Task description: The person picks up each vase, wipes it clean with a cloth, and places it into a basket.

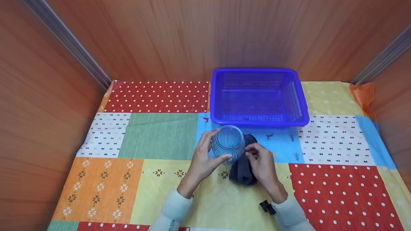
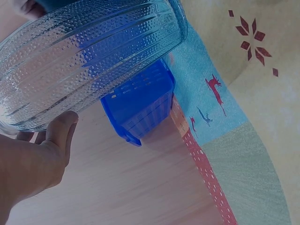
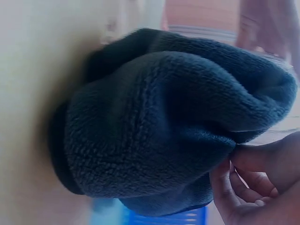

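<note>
Wood-grain panels (image 1: 205, 38): enclose work area at rear & both sides. Counter (image 1: 160, 136): patchwork-covered, multicolor (dots, trees, flowers). Basket (image 1: 260, 124): purple-blue, perforated walls, open top up; sits on counter nr rear panel, R of ctr.

Cloth (image 1: 243, 171): dark gray, fuzzy pile, loosely folded/rolled; located on counter, front of basket. Jar (image 1: 229, 142): clear glass, ribbed w/ raised dots (see L wrist view); mouth faces up, toward head cam. Pos.: immed. L of cloth, partly overlapping it in head view. Base contact w/ counter: can't tell.

L hand (image 1: 205, 155): fingers set wide, curved round jar side, thumb at front; holding jar. R hand (image 1: 264, 165): fingers narrow, thumb & index pinching a fold of cloth (confirmed, R wrist view); other fingers curled in. Black clip (image 1: 268, 207): at R sleeve cuff, inboard side.
</note>
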Demonstrator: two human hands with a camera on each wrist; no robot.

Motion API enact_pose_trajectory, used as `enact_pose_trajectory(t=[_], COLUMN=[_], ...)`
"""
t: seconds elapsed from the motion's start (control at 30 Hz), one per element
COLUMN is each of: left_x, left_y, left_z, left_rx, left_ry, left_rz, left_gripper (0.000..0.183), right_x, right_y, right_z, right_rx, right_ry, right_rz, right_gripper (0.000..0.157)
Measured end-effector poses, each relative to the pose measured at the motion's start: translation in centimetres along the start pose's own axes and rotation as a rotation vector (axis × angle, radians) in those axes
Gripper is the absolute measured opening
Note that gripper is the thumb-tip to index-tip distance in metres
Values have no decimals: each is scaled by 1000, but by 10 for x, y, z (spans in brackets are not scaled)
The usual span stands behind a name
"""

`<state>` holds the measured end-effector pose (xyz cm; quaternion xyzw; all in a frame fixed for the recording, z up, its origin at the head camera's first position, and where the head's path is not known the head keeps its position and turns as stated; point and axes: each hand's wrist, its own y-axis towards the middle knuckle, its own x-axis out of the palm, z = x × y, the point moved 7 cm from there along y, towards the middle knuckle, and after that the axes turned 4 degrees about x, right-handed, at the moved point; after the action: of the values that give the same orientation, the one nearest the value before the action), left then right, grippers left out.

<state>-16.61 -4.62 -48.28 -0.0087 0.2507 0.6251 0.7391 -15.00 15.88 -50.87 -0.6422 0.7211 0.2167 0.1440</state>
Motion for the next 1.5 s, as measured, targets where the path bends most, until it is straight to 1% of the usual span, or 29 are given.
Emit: enact_pose_trajectory(t=[0.13, 0.3, 0.47, 0.77, 0.9, 1.07, 1.27, 1.37, 1.5], left_x=[0, 1, 1, 2, 2, 1, 1, 0, -1], left_y=[-1, -1, -1, -1, -1, -1, 0, 1, 0], left_z=[-1, -2, -1, -1, -1, 0, 3, 3, 1], left_rx=[-8, -15, -13, -23, -22, -21, 15, 20, 4], left_ry=[10, 5, -3, 18, 8, 5, 16, 20, 18], left_rz=[-3, -6, -2, -4, -5, -7, 2, 6, 6], left_gripper=[81, 81, 81, 81, 82, 83, 82, 82, 81], right_x=[-11, -20, -24, -27, -29, -30, -32, -31, -28], right_y=[0, 1, 2, 4, 5, 6, 6, 7, 8], right_z=[-14, -30, -43, -58, -61, -61, -62, -59, -51], right_rx=[-34, -47, -58, -83, -90, -76, -69, -63, -60], right_ry=[23, 44, 36, 30, 43, 23, 15, 1, 4], right_rz=[42, 72, 83, 98, 100, 85, 52, 46, 52], right_gripper=[12, 12, 11, 11, 10, 14, 18, 17, 14])
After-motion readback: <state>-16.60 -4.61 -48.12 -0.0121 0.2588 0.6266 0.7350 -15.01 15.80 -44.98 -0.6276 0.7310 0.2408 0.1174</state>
